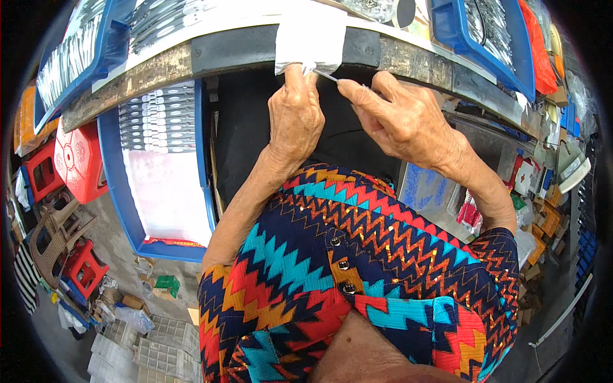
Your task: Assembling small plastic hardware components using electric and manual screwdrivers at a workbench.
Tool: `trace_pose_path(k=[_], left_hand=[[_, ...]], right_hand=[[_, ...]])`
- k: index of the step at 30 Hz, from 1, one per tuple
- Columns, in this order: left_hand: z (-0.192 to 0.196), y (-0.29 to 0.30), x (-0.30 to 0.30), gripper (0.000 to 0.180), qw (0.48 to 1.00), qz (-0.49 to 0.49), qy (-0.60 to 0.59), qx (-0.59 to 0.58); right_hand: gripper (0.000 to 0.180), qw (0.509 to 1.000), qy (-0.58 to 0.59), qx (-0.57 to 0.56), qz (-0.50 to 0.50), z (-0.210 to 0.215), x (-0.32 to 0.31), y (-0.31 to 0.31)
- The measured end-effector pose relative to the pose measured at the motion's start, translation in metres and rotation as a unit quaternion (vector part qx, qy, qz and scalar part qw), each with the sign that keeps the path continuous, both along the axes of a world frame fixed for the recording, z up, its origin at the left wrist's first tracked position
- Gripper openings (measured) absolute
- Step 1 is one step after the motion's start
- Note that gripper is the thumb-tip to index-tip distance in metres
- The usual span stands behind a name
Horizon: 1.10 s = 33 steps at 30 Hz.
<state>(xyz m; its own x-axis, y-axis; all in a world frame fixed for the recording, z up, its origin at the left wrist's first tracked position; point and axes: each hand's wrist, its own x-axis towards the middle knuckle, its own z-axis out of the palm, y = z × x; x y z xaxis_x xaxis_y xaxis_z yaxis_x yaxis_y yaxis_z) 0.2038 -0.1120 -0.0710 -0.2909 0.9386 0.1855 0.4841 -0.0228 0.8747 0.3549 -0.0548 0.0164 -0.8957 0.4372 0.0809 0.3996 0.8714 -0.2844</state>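
A white cloth [311,35] drapes over the front edge of the workbench, straight ahead of me. My left hand [295,115] is closed on the cloth's lower end, its fingers pinching the bunched fabric. Out of that fold sticks a thin metal piece [327,76]; how far it runs inside the cloth is hidden. The thumb and forefinger of my right hand [402,115] grip the outer end of this piece, just below the bench edge. Its exact kind does not show.
Flat metal pieces [156,118] lie in rows in a blue tray [202,127] at my left. More blue trays [102,54] stand on the wooden bench [147,80], one at the right [520,60]. Red stools [76,163] and plastic crates [166,357] occupy the left floor.
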Motion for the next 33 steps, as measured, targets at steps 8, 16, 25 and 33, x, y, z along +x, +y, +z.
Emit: trace_pose_path(k=[8, 16, 25, 33], left_hand=[[-0.006, 0.002, 0.000, 0.010, 0.999, -0.002, 0.024, 0.047], [-0.008, 0.001, 0.002, 0.010, 0.999, 0.009, 0.026, 0.043], [-0.003, 0.001, 0.002, 0.010, 0.997, 0.016, 0.072, 0.009], [-0.002, 0.001, 0.003, 0.011, 0.998, 0.019, 0.047, 0.035]], right_hand=[[0.037, 0.996, 0.003, -0.089, -0.028, -0.002, -0.003, 0.001], [0.024, 0.778, 0.214, -0.508, -0.302, -0.004, -0.009, -0.011], [0.025, 0.638, 0.250, -0.656, -0.316, -0.004, -0.004, -0.014], [0.021, 0.979, 0.123, -0.088, -0.138, -0.021, -0.003, -0.019]])
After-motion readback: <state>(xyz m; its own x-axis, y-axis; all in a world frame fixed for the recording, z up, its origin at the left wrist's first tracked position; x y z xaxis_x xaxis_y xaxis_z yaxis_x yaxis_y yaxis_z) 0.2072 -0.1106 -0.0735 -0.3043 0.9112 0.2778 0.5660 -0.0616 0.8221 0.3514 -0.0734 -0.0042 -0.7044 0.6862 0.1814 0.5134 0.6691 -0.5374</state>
